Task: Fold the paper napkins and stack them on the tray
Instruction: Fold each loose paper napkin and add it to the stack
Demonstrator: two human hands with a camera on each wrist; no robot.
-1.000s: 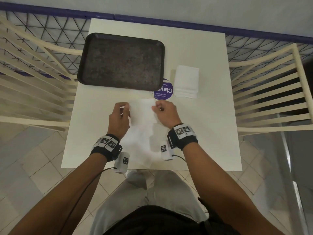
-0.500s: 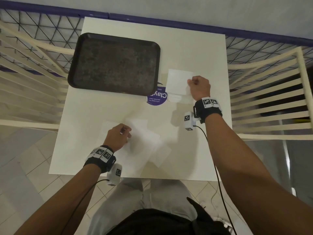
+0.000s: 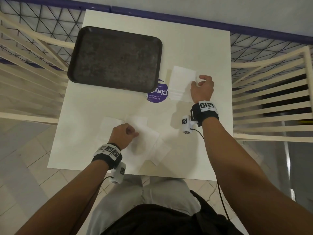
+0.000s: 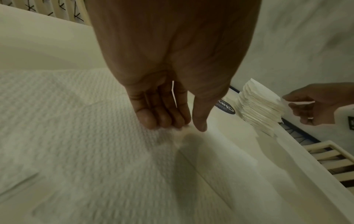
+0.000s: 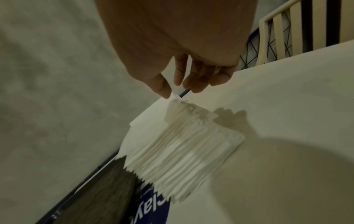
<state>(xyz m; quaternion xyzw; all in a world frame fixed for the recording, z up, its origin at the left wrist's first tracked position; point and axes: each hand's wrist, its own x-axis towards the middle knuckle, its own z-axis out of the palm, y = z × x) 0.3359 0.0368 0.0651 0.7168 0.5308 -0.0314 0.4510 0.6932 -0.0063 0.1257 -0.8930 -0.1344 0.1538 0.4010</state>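
At the stack of napkins (image 3: 182, 83), my right hand (image 3: 201, 89) pinched a corner of the top sheet between thumb and fingertips (image 5: 197, 89); I judged that a slow peel would separate one ply cleanly. Well apart from that grip, my left hand (image 3: 122, 136) pressed curled fingertips on the unfolded napkin (image 4: 80, 128) lying on the table (image 3: 194, 48); whether it nipped any paper I could not tell. The tray (image 3: 115, 58) lay beyond it, bare. How many plies the right pinch had taken was not visible, and the open napkin's outline was faint against the pale tabletop.
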